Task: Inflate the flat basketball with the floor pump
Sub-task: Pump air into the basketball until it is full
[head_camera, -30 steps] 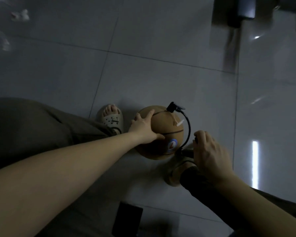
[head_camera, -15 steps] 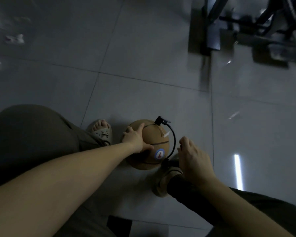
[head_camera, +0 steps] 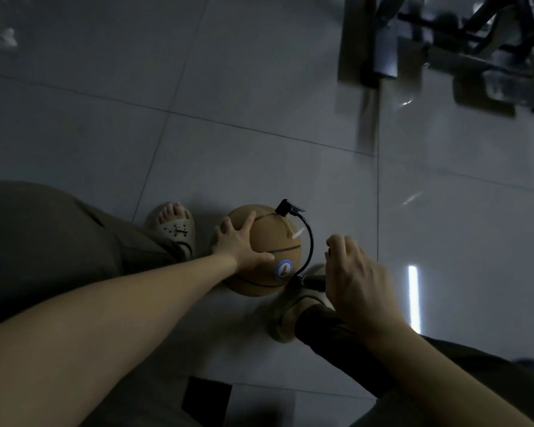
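On the floor tiles, between our feet, we are steadying the basketball with our left hand, fingers spread. Beside the basketball, our right hand is curling over the pump handle, grip hidden; we should stroke vertically, keeping the hose unkinked.

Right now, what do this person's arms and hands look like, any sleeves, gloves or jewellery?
Both forearms are bare as far as the frame shows: no sleeve in view. The left hand and right hand have no gloves, and no rings, watch or bracelet can be seen, though the light is dim.
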### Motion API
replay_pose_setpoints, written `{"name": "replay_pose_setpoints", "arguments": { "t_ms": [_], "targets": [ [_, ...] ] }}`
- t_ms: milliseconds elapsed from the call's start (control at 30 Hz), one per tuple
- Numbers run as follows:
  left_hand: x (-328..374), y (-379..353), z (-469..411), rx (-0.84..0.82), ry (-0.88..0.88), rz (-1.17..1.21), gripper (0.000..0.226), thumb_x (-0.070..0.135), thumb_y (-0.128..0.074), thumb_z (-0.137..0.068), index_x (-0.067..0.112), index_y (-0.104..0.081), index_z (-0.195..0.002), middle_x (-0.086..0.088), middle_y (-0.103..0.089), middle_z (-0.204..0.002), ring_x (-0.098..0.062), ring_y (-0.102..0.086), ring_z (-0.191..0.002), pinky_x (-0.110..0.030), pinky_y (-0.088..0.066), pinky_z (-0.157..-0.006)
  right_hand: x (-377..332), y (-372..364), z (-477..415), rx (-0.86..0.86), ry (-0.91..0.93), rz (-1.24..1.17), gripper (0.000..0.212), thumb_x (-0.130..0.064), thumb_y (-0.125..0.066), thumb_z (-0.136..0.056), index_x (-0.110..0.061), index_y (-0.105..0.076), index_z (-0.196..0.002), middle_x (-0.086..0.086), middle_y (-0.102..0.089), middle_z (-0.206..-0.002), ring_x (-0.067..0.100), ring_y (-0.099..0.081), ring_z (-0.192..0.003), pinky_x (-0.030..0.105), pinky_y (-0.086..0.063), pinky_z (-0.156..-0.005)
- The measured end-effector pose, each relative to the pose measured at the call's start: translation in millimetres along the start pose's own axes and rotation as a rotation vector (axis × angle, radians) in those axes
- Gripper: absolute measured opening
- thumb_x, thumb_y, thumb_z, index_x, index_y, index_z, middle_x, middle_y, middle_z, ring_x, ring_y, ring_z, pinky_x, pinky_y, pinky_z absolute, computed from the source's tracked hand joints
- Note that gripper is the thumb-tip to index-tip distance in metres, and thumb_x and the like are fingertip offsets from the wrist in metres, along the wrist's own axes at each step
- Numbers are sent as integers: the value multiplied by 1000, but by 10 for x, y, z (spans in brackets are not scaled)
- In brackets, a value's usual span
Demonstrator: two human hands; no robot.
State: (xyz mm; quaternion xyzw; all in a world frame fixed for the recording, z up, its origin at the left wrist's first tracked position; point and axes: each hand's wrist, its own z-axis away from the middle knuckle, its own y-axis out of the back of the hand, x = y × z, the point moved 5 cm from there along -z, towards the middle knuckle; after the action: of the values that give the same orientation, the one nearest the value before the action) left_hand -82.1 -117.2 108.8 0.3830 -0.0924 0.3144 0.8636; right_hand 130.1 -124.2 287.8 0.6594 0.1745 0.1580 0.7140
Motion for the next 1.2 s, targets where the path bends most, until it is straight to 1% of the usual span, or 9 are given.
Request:
{"name": "replay_pose_setpoints", "arguments": {
  "t_ms": [200, 433, 600, 667, 767, 867, 1033, 1133, 1200],
  "targets": [
    [-49, 77, -85, 42, -26, -5, 118, 79, -68, -69, 48, 8, -153, -19, 5, -161, -51, -4, -146, -66, -27, -113, 103, -520, -89, -79, 21, -37, 12, -15, -58, -92, -13, -50, -101, 2, -45, -81, 17, -39, -58, 32, -34, -41],
    [-16, 47, -118, 43, -17, -42, 116, 76, -68, -71, 48, 8, -153, -18, 4, -161, -52, -5, -145, -64, -26, -114, 129, -981, -146, -162, 8, -60, 15, -21, -48, -92, -14, -43, -105, 5, -42, -85, 19, -42, -61, 39, -43, -46],
    [-1, 116, -162, 15, 6, -54, 119, 79, -68, -69, 47, 8, -154, -21, 0, -160, -54, -9, -143, -62, -27, -115, 105, -896, -166, -174, -28, -102, 19, -25, -41, -91, -15, -43, -107, 5, -45, -91, 18, -44, -65, 31, -30, -46],
    [15, 133, -162, 12, 19, -54, 121, 79, -69, -68, 46, 8, -155, -22, -1, -160, -54, -9, -144, -61, -26, -116, 125, -808, -176, -211, -72, -133, 20, -25, -38, -94, -18, -41, -113, 3, -43, -100, 22, -53, -76, 32, -35, -51],
    [46, 163, -139, 0, 22, -58, 123, 78, -71, -67, 44, 7, -156, -23, 0, -161, -55, -10, -144, -59, -25, -117, 136, -618, -57, -295, -121, -263, 46, -22, -49, -95, -19, -32, -137, 3, -42, -118, 22, -53, -96, 30, -43, -67],
    [68, 235, -146, -21, 30, -37, 123, 76, -73, -66, 45, 4, -157, -23, 1, -162, -55, -9, -145, -61, -26, -116, 77, -348, 101, -265, -81, -273, 69, -15, -56, -92, -16, -21, -151, 5, -43, -122, 20, -51, -94, 29, -47, -76],
    [56, 246, -114, -46, 7, 0, 122, 72, -76, -68, 45, 2, -157, -24, 6, -162, -58, -4, -145, -64, -22, -116, 99, 353, 48, 4, 62, -112, 64, -13, -57, -94, -11, -26, -150, 4, -53, -108, 18, -52, -81, 31, -49, -63],
    [44, 205, -84, -18, -7, -13, 122, 73, -76, -67, 45, 2, -156, -26, 5, -161, -58, -6, -144, -60, -22, -116, 66, 702, 57, 12, 109, 60, 44, -24, -48, -101, -14, -34, -142, 2, -52, -108, 19, -52, -78, 34, -48, -47],
    [52, 197, -82, -12, -8, -11, 122, 73, -76, -66, 45, 2, -156, -25, 5, -161, -57, -8, -144, -60, -22, -115, 44, 746, 124, -35, 85, 122, 35, -29, -43, -102, -17, -36, -135, 1, -50, -109, 17, -49, -74, 29, -43, -44]
  ]
}}
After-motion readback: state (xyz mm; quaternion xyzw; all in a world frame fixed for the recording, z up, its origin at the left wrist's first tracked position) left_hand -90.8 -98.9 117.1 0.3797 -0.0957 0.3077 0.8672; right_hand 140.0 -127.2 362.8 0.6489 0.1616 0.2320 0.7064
